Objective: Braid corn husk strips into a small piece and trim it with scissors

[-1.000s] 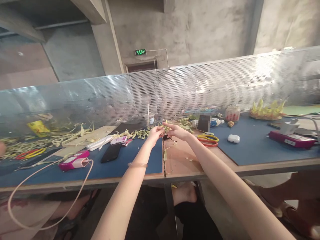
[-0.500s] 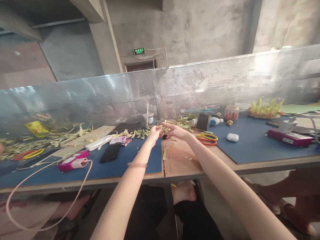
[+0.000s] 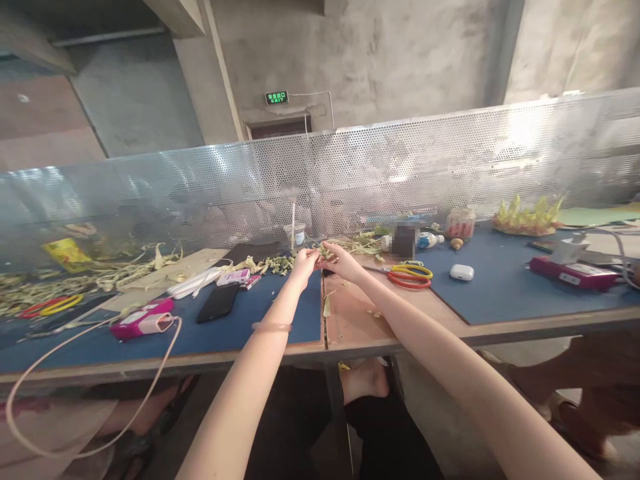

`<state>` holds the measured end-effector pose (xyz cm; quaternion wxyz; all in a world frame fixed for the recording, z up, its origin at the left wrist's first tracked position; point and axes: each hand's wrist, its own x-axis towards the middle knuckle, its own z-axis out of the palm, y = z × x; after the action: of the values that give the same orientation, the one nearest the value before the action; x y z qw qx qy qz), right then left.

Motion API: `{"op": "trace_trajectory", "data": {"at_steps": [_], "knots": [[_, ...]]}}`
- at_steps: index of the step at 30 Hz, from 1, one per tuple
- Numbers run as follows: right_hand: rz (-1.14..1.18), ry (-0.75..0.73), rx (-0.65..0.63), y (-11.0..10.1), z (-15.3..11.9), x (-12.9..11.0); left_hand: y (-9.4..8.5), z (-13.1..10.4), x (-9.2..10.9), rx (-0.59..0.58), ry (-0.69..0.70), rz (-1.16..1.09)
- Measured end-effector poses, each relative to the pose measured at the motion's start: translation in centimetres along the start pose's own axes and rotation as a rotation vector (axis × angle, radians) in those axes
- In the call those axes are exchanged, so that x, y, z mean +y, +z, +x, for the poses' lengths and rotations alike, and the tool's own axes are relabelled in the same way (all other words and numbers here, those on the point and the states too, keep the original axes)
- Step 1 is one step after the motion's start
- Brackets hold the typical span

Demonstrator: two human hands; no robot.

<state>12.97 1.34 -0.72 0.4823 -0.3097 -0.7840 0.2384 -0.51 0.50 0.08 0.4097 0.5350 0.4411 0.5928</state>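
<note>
Two bare hands (image 3: 303,267) (image 3: 343,262), two pairs of scissors (image 3: 403,272) and two magenta packs (image 3: 141,321) are visible. There is one bracelet (image 3: 271,327), one earbud case (image 3: 462,272), one jar (image 3: 460,223), one cup (image 3: 299,237) and one exit sign (image 3: 277,98).

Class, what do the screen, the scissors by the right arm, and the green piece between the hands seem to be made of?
Screen: likely sheet metal, semi-shiny; perforated, with bright reflections.
Scissors: probably plastic handles, smooth, evenly red and yellow; greyish blades, likely metal.
Green piece: perhaps plant fibre, judging by colour; too small for finish.
</note>
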Motion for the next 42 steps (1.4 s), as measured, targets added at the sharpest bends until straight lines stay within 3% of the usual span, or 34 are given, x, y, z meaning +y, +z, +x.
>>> {"op": "trace_trajectory", "data": {"at_steps": [10, 21, 31, 38, 42], "knots": [[-0.087, -0.094, -0.019, -0.2, 0.2, 0.9, 0.2, -0.2, 0.6, -0.041, -0.052, -0.029], [-0.207, -0.15, -0.047, -0.3, -0.1, -0.1, -0.3, -0.6, 1.0, -0.132, -0.102, -0.037], [-0.398, -0.174, 0.08, -0.3, -0.5, 0.0, -0.4, -0.3, 0.0, -0.151, -0.103, -0.068], [-0.565, -0.182, 0.269, -0.4, -0.7, -0.6, -0.7, -0.4, 0.3, -0.122, -0.076, -0.121], [-0.628, -0.187, 0.312, -0.4, -0.7, -0.7, -0.5, -0.6, 0.5, -0.132, -0.063, -0.163]]}}
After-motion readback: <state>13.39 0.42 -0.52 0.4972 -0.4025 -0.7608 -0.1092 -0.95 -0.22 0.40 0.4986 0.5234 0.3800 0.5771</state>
